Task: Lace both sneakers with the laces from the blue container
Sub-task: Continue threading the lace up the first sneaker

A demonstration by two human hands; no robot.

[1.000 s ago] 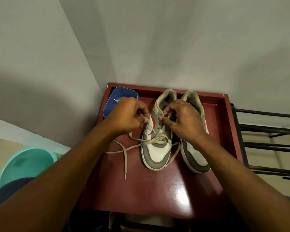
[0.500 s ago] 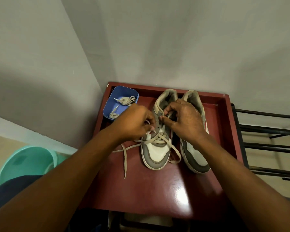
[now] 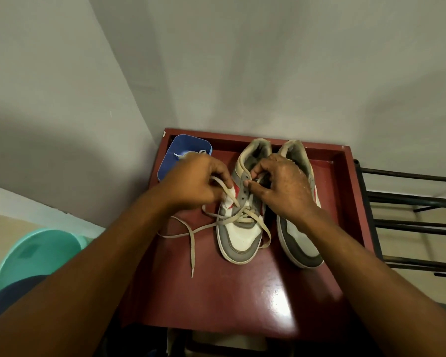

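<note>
Two grey and white sneakers stand side by side on a dark red table (image 3: 237,300), toes toward me. The left sneaker (image 3: 240,240) has a beige lace (image 3: 191,243) crossed through its lower eyelets, with loose ends trailing left over the table. My left hand (image 3: 193,184) pinches one strand of that lace beside the shoe's left edge. My right hand (image 3: 283,186) grips the left sneaker's eyelet flap near the tongue and hides part of the right sneaker (image 3: 301,246), which shows no lace. The blue container (image 3: 173,155) sits at the back left corner, with another lace partly hidden behind my left hand.
Grey walls meet right behind the table. A teal plastic tub (image 3: 34,256) stands on the floor at the left. A black metal rack (image 3: 407,220) adjoins the table's right side. The table has a raised rim along its back and right edges.
My left hand has drawn the lace strand up and to the left, away from the eyelets, and now covers more of the blue container. The right hand has stayed on the flap.
</note>
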